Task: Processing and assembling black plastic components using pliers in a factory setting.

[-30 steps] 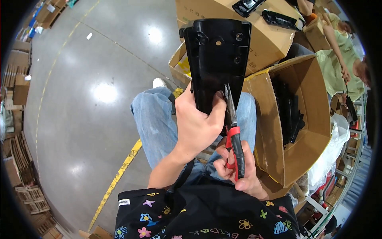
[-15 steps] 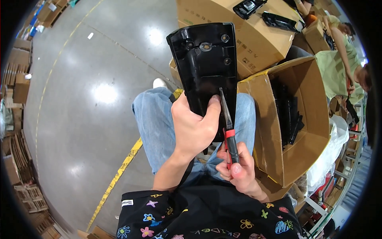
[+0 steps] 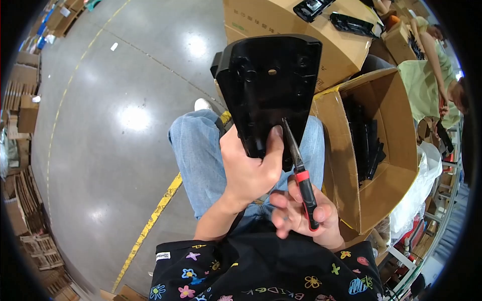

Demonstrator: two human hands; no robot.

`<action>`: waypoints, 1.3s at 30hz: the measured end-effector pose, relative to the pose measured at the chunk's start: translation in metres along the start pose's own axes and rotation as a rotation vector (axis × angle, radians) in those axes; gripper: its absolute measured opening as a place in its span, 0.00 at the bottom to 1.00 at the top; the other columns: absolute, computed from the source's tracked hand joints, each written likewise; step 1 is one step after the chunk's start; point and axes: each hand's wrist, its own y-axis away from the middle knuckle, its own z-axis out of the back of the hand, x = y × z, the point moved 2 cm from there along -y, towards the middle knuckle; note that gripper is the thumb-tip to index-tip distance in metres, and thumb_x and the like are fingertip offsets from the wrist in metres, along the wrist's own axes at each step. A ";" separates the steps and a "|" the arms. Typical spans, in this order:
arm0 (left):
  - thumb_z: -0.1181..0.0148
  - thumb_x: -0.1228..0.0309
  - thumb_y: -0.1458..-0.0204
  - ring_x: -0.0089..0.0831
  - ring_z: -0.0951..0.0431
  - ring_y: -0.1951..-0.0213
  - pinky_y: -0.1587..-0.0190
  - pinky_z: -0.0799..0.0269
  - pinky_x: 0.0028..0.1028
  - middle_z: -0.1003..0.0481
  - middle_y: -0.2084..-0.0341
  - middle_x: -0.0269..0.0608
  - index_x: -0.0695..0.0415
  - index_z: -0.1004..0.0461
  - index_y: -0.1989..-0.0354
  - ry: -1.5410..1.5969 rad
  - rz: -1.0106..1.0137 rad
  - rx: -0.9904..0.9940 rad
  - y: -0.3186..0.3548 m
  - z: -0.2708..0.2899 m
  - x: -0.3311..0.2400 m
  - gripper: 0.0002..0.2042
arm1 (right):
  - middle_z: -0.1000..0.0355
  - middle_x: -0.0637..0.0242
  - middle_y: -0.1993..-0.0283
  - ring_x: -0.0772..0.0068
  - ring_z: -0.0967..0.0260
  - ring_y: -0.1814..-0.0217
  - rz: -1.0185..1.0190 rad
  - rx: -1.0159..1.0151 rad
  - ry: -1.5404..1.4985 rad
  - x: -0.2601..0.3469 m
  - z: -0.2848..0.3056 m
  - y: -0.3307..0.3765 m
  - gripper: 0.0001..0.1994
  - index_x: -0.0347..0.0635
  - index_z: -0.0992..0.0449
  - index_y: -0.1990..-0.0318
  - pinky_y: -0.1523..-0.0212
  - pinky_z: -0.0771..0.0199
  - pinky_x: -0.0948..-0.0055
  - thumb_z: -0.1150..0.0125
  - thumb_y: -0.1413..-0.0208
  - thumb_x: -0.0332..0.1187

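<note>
My left hand [image 3: 253, 168] grips the narrow near end of a black plastic housing [image 3: 273, 95], its thumb pressed on the inner face. The housing is held up in front of my knees and tilted, so its hollow side with several round bosses and a small hole shows. My right hand [image 3: 314, 213] has long-nose pliers [image 3: 307, 195] with red and black handles lying between thumb and palm, the other fingers loosened and spread. The pliers' jaws look closed, and their tip lies over the housing beside my left thumb; whether it touches is unclear.
An open cardboard box [image 3: 386, 185] holding several black plastic parts stands at my right. Two black parts, including a black shell [image 3: 353, 25], lie on a larger carton [image 3: 281, 20] ahead. A co-worker in a green shirt [image 3: 427, 85] sits at the far right. Yellow tape [image 3: 150, 223] crosses the floor.
The housing has tilted, bringing its wide end rightward and showing its side wall. My right hand has loosened its fingers and shifted slightly down and right with the pliers.
</note>
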 end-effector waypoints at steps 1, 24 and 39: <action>0.44 0.82 0.54 0.23 0.29 0.79 0.75 0.34 0.23 0.27 0.80 0.38 0.63 0.27 0.68 -0.019 -0.009 -0.014 0.000 0.002 -0.001 0.05 | 0.36 0.57 0.63 0.65 0.31 0.76 -0.070 0.105 -0.091 -0.001 0.001 0.001 0.22 0.37 0.40 0.58 0.66 0.20 0.68 0.32 0.56 0.28; 0.44 0.81 0.52 0.29 0.27 0.78 0.72 0.32 0.28 0.27 0.79 0.43 0.66 0.30 0.64 -0.177 0.174 0.100 -0.018 0.031 0.001 0.07 | 0.31 0.64 0.61 0.68 0.33 0.67 1.253 -0.283 2.982 0.077 -0.061 -0.018 0.10 0.43 0.31 0.72 0.70 0.33 0.69 0.38 0.65 0.27; 0.49 0.69 0.45 0.42 0.40 0.38 0.32 0.58 0.46 0.37 0.42 0.47 0.58 0.48 0.35 1.118 0.322 0.388 0.040 0.033 0.056 0.29 | 0.34 0.55 0.45 0.62 0.34 0.43 1.009 -0.374 0.870 0.077 -0.010 -0.028 0.22 0.32 0.42 0.39 0.41 0.35 0.63 0.55 0.36 0.37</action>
